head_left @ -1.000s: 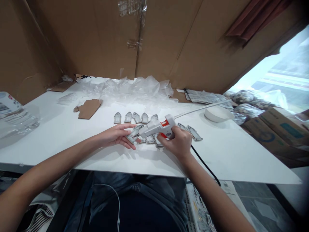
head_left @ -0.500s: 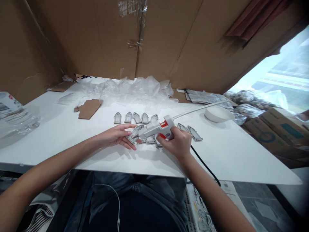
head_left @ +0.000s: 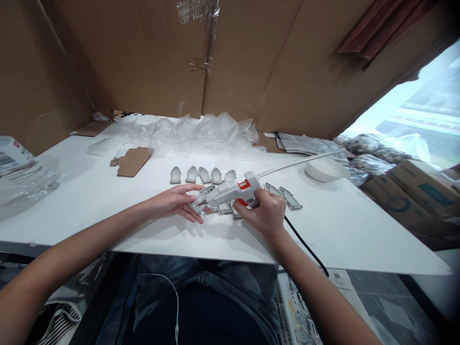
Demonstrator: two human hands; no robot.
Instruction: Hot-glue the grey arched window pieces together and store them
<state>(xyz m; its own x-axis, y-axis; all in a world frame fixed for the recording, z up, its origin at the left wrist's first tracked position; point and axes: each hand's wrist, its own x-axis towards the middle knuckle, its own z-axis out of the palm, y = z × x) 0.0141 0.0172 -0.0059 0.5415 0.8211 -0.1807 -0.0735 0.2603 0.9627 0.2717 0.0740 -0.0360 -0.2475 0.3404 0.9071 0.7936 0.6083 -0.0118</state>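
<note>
My right hand (head_left: 265, 211) is wrapped round a white hot glue gun (head_left: 230, 191) with a red trigger; a long glue stick (head_left: 298, 163) sticks out of its back. The nozzle points left, at a small grey arched piece (head_left: 199, 203) that looks like a miniature window frame. Between thumb and fingers, my left hand (head_left: 178, 203) holds this piece tilted just above the table. Behind the glue gun stands a row of several similar arched pieces (head_left: 191, 174). More arched pieces (head_left: 224, 207) lie beneath the gun, partly hidden, and two others (head_left: 290, 198) rest right of my right hand.
Crumpled clear plastic (head_left: 204, 136) lies along the back of the white table (head_left: 143, 239). A torn cardboard piece (head_left: 133, 162) and a large plastic bottle (head_left: 25, 167) are on the left. At right are a white tape roll (head_left: 326, 169), a black cord (head_left: 305, 244) and cardboard boxes (head_left: 413, 191).
Almost nothing differs. Both hands keep their places, and the nozzle stays at the arched piece in my left hand.
</note>
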